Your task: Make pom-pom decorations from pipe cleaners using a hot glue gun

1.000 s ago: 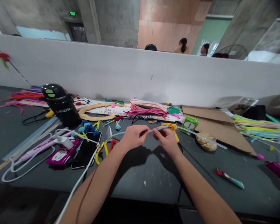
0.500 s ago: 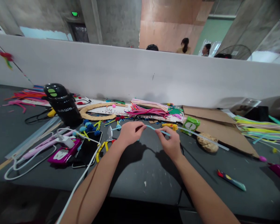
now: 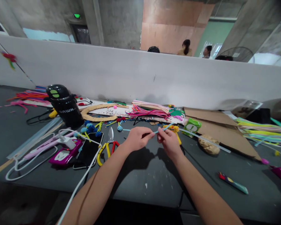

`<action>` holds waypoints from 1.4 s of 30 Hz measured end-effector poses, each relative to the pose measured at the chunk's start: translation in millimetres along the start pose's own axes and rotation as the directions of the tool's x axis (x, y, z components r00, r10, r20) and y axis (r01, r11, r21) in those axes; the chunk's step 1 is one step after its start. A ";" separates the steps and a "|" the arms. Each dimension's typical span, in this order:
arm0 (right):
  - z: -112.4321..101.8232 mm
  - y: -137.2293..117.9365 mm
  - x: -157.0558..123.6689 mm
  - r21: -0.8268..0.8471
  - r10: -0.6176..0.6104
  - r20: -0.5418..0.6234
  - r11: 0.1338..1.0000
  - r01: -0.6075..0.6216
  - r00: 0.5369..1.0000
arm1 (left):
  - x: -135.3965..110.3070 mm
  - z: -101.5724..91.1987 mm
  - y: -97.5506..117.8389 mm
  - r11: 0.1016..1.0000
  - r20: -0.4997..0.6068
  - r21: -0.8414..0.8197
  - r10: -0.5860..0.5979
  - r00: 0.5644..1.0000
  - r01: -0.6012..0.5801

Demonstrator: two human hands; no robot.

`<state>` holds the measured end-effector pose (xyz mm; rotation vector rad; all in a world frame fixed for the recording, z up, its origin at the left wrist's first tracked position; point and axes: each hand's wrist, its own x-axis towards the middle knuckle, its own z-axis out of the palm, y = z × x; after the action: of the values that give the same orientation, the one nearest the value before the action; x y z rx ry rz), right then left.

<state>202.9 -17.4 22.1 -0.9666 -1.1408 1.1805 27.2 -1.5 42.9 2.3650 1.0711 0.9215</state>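
Above the dark table (image 3: 140, 178), the left hand (image 3: 136, 139) and right hand (image 3: 170, 143) sit close together, both pinching the light-blue pipe cleaner (image 3: 165, 127), its long axis slanting up and rightward beyond the right fingertips.

2 forearms stretched forward; left hand (image 3: 137, 139), right hand (image 3: 170, 142) near each other, fingers pinched.

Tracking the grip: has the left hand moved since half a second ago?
Yes. The left hand shifted right, away from the scissors, closing the gap to the right hand on the pipe cleaner.
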 end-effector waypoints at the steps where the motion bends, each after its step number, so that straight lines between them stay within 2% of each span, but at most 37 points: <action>1: -1.5 -1.3 2.0 0.087 0.054 -0.014 0.995 -0.053 0.998 | 0.4 -0.2 -1.4 1.000 -0.004 -0.026 -0.004 1.000 0.004; 4: -5.0 -5.0 4.5 0.249 0.142 0.039 0.957 -0.148 0.989 | 1.7 -1.6 -7.0 0.997 -0.003 -0.070 -0.021 1.000 0.021; 7: -4.9 -7.2 3.1 0.274 0.115 0.072 0.953 -0.131 0.991 | 2.5 -4.6 -11.6 0.997 0.001 -0.060 -0.040 0.999 0.040; 11: -3.7 -5.9 2.7 0.213 0.088 -0.033 0.974 -0.079 0.996 | 3.1 -9.5 -14.1 0.997 -0.015 0.054 -0.051 0.999 0.052; 15: -5.3 -4.1 4.1 0.156 0.045 -0.110 0.987 -0.027 0.993 | 3.1 -10.6 -15.6 0.980 -0.096 0.167 -0.089 0.991 0.105; 18: -6.7 -5.9 4.5 0.174 0.011 -0.153 0.985 0.016 0.988 | 2.2 -9.4 -17.3 0.972 -0.146 0.189 -0.116 0.983 0.142; 24: -8.7 -13.4 5.3 0.361 0.141 -0.176 0.930 -0.069 0.974 | 2.1 -6.5 -23.8 0.959 -0.135 0.221 -0.147 0.980 0.175; 27: -8.7 -15.4 5.0 0.393 0.169 -0.171 0.915 -0.090 0.971 | 3.2 -6.0 -27.6 0.953 -0.151 0.212 -0.189 0.970 0.219; 32: -8.0 -11.4 3.7 0.286 0.111 -0.105 0.955 -0.077 0.988 | 3.3 -6.7 -24.5 0.958 -0.181 0.194 -0.178 0.967 0.213; 37: -5.1 -1.6 -0.1 0.031 -0.038 -0.065 0.999 0.040 0.997 | 1.8 -0.9 -12.4 0.990 -0.067 0.109 -0.078 0.995 0.085; 42: -0.6 6.2 -2.7 -0.115 -0.072 0.014 0.991 0.073 0.997 | 0.1 5.3 -6.1 0.995 -0.035 0.083 0.052 0.998 -0.049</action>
<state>202.3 -19.2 15.5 -0.9989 -1.2525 1.0714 27.8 2.1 35.7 2.4607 1.0873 0.9600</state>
